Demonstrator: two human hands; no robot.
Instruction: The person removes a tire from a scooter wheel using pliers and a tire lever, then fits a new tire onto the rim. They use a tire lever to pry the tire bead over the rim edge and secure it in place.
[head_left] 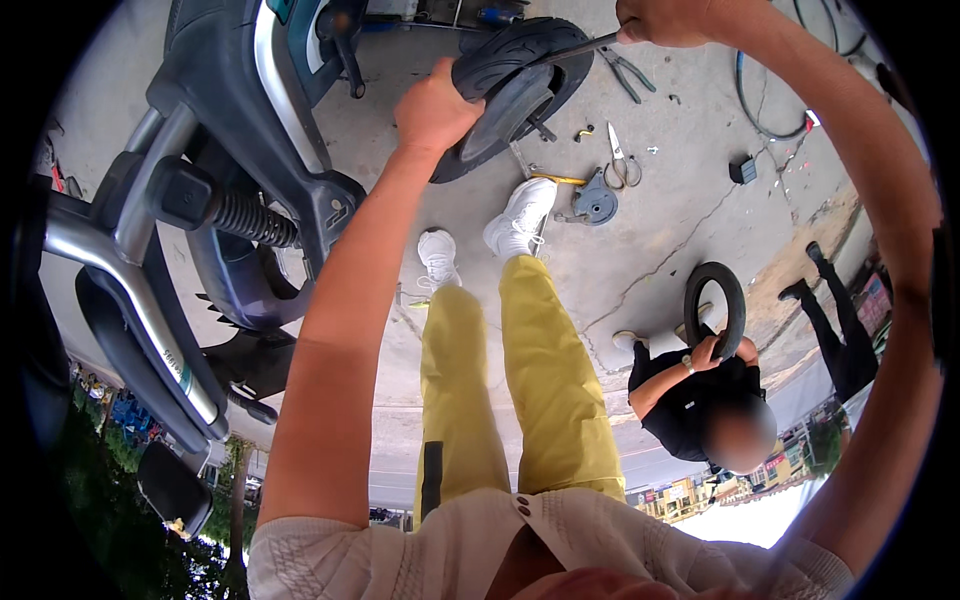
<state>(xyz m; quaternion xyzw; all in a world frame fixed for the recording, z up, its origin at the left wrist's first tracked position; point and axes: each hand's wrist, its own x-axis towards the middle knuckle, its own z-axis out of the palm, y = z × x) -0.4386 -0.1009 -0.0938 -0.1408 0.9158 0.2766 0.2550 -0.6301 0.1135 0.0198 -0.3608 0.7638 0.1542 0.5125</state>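
A black tyre (497, 68) on a wheel with a grey hub stands tilted on the ground at the top. My left hand (437, 110) is closed round its left edge. In my right hand (668, 20), held out to the upper right, is one end of a tyre lever (580, 48). The lever's far end reaches the tyre, near where tyre and rim meet; exactly how it sits there is hidden. Below the wheel lie a yellow-handled tool (558, 179), a round grey brake plate (596, 200) and scissors (620, 160).
At the left stands a dark scooter (240, 130) with silver bars and a spring shock absorber (255, 220). Pliers (627, 75), a black block (742, 170) and a cable or tube (745, 100) lie on the concrete. Another person (690, 400) holds a loose tyre (715, 300) at lower right.
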